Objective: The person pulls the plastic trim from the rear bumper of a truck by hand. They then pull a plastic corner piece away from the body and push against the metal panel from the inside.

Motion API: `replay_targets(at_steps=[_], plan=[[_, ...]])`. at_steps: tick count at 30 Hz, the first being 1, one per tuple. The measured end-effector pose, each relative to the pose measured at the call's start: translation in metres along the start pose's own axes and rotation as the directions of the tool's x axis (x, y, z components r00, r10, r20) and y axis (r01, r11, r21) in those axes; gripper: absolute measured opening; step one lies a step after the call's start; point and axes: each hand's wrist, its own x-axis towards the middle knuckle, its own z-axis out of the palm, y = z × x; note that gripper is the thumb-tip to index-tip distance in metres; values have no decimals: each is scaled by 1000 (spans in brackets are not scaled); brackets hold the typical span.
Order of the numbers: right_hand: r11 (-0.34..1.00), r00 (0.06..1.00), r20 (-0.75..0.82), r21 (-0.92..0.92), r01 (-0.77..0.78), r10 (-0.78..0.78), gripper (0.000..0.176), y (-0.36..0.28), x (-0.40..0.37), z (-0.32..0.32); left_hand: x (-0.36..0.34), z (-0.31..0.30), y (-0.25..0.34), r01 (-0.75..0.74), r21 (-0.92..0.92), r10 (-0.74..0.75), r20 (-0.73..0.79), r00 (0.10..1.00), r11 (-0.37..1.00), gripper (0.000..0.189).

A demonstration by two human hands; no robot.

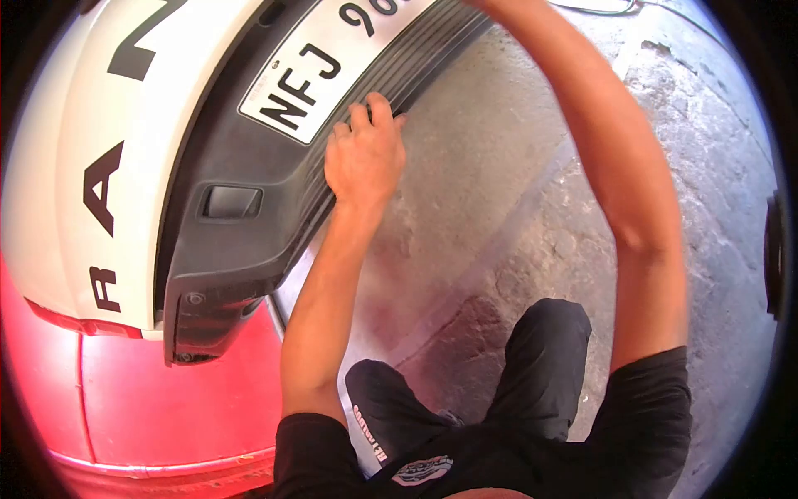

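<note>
A dark plastic bumper point(233, 150) with ribbed strips runs diagonally across the upper left, and a white licence plate point(303, 87) sits on it. My left hand point(366, 154) lies over the ribbed lower edge of the bumper, just below the plate, its fingers bent against the strips. My right arm point(615, 150) reaches up and curves toward the far end of the bumper. The right hand itself is cut off by the top edge of the view.
A white panel point(62, 166) with large black letters is at the left, above a red surface point(183, 399). Rough grey concrete floor point(482, 200) lies below, with my bent knees over it. A cable point(690, 21) shows at the top right, a dark round edge point(775, 258) at far right.
</note>
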Motion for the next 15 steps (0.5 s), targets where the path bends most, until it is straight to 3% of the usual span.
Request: replay_targets(at_steps=[2,3,5,7,8,9,12,14,15], plan=[[920,990,-19,-371,124,-141,45,10,-56,48,-2,1,2,4,-2,-4,4,1000,1000,45],[968,804,581,-249,28,126,44,29,-68,46,0,-1,1,-1,-3,1,-5,1000,1000,45],[993,869,491,-117,-8,65,44,19,-67,40,6,-3,-8,9,41,-8,-22,1000,999,45],[978,951,299,-208,-18,81,41,28,-85,60,6,-5,6,-27,14,27,-41,999,1000,45],[983,941,310,-163,-89,137,38,14,-77,46,4,-4,5,-4,0,4,-4,1000,1000,46],[961,949,285,-269,-58,137,42,16,-90,49,0,-5,3,23,-4,-23,50,999,1000,46],[938,950,283,-346,-25,130,39,-4,-121,32,1,-9,2,32,-1,-32,64,997,999,47],[987,908,411,-163,-9,76,43,4,-120,17,2,-10,5,34,-7,-34,52,998,999,47],[986,908,413,-166,-7,76,43,11,-107,6,2,-9,4,22,8,-22,35,999,1000,46]])
